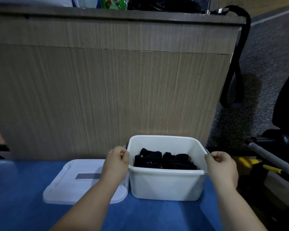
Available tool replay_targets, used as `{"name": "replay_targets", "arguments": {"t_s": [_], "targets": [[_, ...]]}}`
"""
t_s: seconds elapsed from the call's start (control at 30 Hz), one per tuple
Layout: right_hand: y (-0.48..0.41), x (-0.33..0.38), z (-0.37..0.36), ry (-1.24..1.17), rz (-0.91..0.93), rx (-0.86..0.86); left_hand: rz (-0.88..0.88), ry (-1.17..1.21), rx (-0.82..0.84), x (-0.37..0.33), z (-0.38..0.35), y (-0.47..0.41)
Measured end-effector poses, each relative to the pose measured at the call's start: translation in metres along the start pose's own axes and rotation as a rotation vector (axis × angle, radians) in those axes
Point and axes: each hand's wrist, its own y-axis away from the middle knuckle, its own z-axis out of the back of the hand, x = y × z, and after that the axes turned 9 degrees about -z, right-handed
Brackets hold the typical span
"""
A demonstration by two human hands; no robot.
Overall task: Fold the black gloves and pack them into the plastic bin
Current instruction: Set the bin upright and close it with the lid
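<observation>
Grips the bin (165, 184) at its 2 sides, left hand (118, 161) and right hand (221, 165) curled on the rim, likely to steady it. Contains folded gloves (177, 161) already, lid (70, 184) off beside it on the worktop (15, 197).

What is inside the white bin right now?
Folded black gloves lie in two bundles side by side in the bin. Its near wall hides the floor before them.

- Left grip (118, 161): back of the hand facing up; fingers curled tight, holding the left rim of the white rectangular plastic bin (165, 184); wrist roughly straight
- Right grip (221, 165): same pose mirrored; fingers curled onto the bin's right rim
- Both forearms bare; they rise from the lower edge of view and angle inward; the two grips sit about level, well apart
</observation>
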Motion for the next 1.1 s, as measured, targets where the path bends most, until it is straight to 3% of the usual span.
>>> {"name": "replay_targets", "arguments": {"t_s": [0.23, 0.5, 0.73, 0.9, 1.1], "targets": [[0.054, 0.026, -0.026, 0.228, 0.305, -0.083, -0.003, 0.083, -0.018, 0.011, 0.014, 0.012], [0.128, 0.059, -0.082, 0.023, 0.46, 0.309, 0.069, 0.075, -0.032, 0.054, 0.046, 0.019], [0.185, 0.067, -0.135, 0.102, 0.664, 0.425, 0.172, 0.0, -0.071, 0.108, 0.074, 0.026], [0.203, 0.053, -0.169, 0.167, 0.595, 0.564, 0.197, -0.129, -0.118, 0.142, 0.087, 0.034], [0.199, 0.017, -0.201, 0.426, 0.497, 0.56, 0.277, -0.342, -0.116, 0.172, 0.103, 0.036]]}}
